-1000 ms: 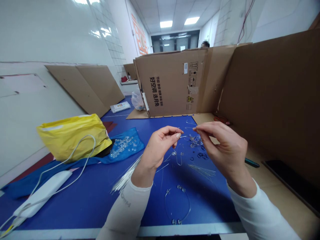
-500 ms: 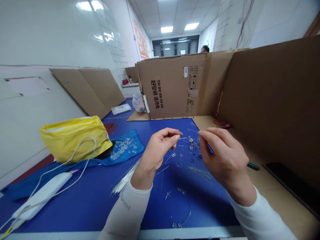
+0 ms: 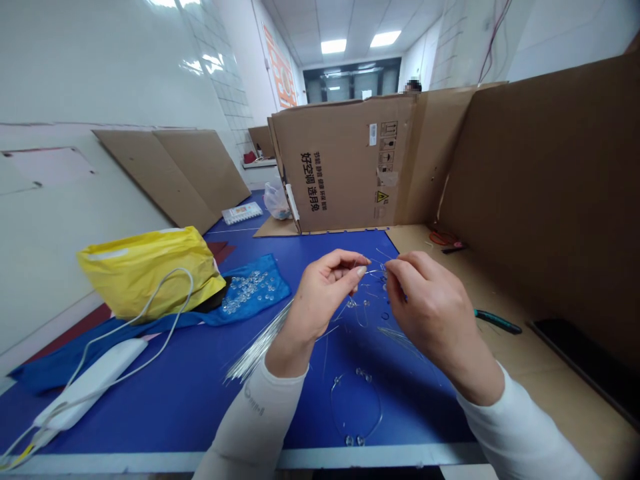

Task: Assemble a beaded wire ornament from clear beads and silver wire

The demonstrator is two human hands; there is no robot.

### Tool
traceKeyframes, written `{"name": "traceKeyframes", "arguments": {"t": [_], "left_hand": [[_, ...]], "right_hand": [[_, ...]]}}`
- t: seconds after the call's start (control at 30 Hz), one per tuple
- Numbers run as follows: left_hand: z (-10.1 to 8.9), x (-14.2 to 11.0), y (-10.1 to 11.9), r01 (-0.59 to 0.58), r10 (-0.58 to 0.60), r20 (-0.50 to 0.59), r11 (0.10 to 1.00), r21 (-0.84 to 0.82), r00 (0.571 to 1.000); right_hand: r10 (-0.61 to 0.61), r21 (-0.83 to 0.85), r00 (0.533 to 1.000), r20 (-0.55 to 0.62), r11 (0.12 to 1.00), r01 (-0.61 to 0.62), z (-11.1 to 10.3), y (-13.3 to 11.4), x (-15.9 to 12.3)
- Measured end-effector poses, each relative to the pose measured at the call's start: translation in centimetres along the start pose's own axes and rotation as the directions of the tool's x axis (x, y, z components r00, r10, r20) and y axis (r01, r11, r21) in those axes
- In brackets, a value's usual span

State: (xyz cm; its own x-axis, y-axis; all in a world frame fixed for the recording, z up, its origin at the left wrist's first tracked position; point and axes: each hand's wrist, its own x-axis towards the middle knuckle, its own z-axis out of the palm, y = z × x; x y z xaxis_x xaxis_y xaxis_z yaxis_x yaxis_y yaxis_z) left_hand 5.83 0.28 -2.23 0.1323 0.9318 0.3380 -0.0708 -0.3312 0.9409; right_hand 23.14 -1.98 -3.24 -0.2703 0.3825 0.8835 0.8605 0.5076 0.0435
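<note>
My left hand [image 3: 330, 292] is closed in a pinch on a thin silvery wire [image 3: 374, 272], above the blue tabletop. Close to its right, my right hand [image 3: 434, 303] is also pinched, its fingertips at the wire's other side; whether they grip it is hard to see. Under the hands lie loose bent wires and clear beads [image 3: 351, 304], partly hidden by my right hand. Nearer me rests a wire ring [image 3: 332, 400] with several clear beads on it. A bundle of straight wires [image 3: 257, 348] fans out beneath my left forearm.
Clear beads [image 3: 247, 291] lie on a blue cloth beside a yellow bag [image 3: 150, 273]. A white power strip [image 3: 93, 383] with its cable is at left. Right are a green-handled tool [image 3: 499, 323], red-handled scissors [image 3: 443, 238] and a black slab [image 3: 585, 367]. Cardboard walls [image 3: 345, 167] stand behind.
My right hand has moved left, closer to my left hand, uncovering more of the green-handled tool. My left hand keeps its pinch. The view has shifted slightly.
</note>
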Motion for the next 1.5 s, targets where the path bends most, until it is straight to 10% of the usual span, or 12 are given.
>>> {"name": "traceKeyframes", "arguments": {"t": [1.1, 1.5], "left_hand": [[-0.7, 0.5, -0.4, -0.088, 0.053, 0.116, 0.942, 0.323, 0.992], [-0.1, 0.5, -0.8, -0.080, 0.005, 0.168, 0.892, 0.446, 0.986]], "right_hand": [[0.117, 0.509, 0.981, 0.156, 0.842, -0.181, 0.6, 2.6, 0.8], [0.350, 0.712, 0.751, 0.559, 0.261, -0.652, 1.8, 3.2, 1.2]]}}
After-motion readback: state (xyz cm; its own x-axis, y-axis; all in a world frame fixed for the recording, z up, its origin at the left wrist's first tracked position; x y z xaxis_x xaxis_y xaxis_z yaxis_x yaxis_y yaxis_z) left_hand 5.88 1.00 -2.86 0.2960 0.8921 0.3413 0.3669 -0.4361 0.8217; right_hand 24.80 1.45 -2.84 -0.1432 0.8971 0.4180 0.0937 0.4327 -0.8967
